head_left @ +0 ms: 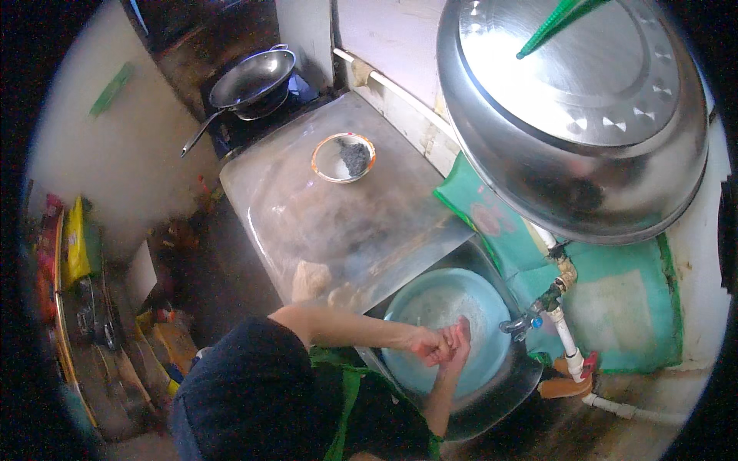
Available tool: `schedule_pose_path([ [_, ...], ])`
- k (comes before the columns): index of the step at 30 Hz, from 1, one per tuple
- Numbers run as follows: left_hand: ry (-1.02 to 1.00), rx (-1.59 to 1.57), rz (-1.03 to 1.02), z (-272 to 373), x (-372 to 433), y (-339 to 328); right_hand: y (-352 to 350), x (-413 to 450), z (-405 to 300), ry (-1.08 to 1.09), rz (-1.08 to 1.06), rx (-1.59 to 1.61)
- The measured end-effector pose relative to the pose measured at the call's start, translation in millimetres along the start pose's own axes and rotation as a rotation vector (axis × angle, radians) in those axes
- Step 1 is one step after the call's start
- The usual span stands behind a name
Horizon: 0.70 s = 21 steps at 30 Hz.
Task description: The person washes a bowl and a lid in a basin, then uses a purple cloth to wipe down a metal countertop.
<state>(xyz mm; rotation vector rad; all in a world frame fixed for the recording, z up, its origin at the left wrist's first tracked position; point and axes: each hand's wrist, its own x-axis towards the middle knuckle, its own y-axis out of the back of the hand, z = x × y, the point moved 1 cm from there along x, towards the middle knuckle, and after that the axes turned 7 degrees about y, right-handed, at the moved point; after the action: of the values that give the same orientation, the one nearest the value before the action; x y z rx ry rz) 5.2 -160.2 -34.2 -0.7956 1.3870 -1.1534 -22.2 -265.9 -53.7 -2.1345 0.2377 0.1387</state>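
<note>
My left hand (429, 346), reaching in from the left, has its fingers curled against my right hand (460, 344). The two hands touch above a light blue plastic basin (398, 305). My right forearm rises from below, over the basin's near rim. Some of the right hand's fingers overlap the left, so their exact pose is hard to tell. Bubbly, cloudy water (426, 308) lies in the basin, which sits in a dark sink (496, 406). A metal faucet (519, 326) with a blue-marked handle points at the basin from the right.
A bowl with an orange-patterned rim (316, 167) holds dark grey material on the metal counter (346, 213). A tan cloth (311, 279) lies at its near edge. A wok (253, 80) stands on the stove. A big steel basin (576, 178) hangs upper right, above white pipes (565, 337).
</note>
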Motion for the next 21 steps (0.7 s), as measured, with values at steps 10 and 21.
schedule_pose_path([
  [10, -0.171, 0.806, 0.782, -1, 3, 0, -40, -1, -14, -0.017, 0.321, -0.373],
  [21, -0.226, 1.495, 1.298, 24, 14, 10, 28, 44, 12, 0.002, 0.658, -0.202],
])
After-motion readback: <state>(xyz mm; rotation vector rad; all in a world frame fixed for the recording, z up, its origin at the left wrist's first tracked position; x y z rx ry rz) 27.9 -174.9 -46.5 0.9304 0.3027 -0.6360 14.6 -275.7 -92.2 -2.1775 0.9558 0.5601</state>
